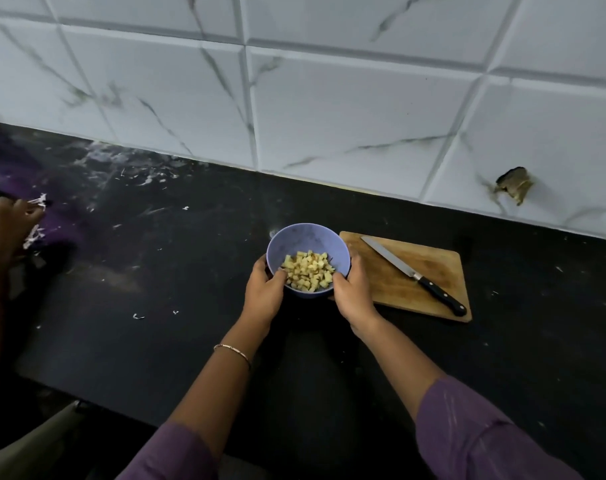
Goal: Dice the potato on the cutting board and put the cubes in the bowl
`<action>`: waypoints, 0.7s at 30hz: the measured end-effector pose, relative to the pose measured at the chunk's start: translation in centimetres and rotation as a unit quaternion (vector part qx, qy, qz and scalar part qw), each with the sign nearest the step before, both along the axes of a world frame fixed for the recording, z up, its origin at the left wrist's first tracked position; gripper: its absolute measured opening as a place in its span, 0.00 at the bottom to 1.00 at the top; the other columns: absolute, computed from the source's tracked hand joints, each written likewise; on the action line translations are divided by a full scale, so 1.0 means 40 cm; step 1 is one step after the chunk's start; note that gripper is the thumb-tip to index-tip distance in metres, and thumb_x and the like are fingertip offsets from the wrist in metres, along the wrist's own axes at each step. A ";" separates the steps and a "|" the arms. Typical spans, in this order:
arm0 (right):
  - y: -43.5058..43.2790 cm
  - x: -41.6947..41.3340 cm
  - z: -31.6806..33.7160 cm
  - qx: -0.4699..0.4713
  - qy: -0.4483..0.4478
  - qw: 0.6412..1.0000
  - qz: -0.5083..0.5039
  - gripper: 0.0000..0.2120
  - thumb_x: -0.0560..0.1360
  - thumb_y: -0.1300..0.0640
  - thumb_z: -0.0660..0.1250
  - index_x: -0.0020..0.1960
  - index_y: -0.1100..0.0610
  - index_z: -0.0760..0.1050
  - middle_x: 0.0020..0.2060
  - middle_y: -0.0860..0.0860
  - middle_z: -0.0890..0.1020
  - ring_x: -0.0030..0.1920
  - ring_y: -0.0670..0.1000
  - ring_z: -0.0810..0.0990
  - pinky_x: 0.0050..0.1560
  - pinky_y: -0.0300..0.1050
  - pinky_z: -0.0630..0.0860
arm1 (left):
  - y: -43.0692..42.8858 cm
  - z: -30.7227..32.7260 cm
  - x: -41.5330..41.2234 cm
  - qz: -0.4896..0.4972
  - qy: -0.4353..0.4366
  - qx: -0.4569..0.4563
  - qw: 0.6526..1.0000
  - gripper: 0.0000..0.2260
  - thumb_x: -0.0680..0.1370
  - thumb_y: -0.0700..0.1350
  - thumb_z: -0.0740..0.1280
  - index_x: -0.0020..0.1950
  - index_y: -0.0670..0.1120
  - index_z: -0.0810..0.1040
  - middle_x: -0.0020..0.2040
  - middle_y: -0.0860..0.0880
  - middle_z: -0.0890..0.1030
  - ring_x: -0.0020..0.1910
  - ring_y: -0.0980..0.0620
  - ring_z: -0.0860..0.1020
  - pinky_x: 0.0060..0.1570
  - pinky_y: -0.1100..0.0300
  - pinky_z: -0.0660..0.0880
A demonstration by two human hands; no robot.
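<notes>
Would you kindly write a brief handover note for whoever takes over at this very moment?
Hands: left hand and right hand both grip the purple bowl, one on each side.
Things: potato cubes are piled in the bowl, just left of the cutting board. The knife lies on the board, untouched; no potato shows there.
Done: dicing and transfer, apparently.
Left: release the bowl; whether it is lifted, I cannot tell.

The bowl [305, 237] I hold looks like smooth, matt plastic. At three o'clock from it, a worn wooden cutting board [433, 271] carries a knife [412, 274] with a bright metal blade and a glossy black handle. The countertop [190, 271] is dull dark stone, and the wall tiles [329, 116] at twelve o'clock are glossy and marble-veined.
</notes>
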State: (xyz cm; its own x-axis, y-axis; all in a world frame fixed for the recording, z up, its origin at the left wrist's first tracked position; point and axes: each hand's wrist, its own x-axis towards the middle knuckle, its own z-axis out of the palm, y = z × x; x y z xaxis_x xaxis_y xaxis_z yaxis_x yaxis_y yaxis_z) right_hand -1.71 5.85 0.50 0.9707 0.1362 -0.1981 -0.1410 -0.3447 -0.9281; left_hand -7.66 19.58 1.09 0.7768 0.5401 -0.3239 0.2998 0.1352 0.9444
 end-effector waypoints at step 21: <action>-0.406 -0.189 -0.016 0.043 0.013 0.976 -0.213 0.27 0.78 0.63 0.66 0.74 0.46 0.65 0.61 0.43 0.73 0.64 0.49 0.75 0.62 0.56 0.78 | -0.325 -0.028 -0.053 -0.189 0.019 -0.109 0.976 0.19 0.79 0.38 0.67 0.68 0.48 0.71 0.59 0.48 0.80 0.56 0.49 0.81 0.54 0.50 0.81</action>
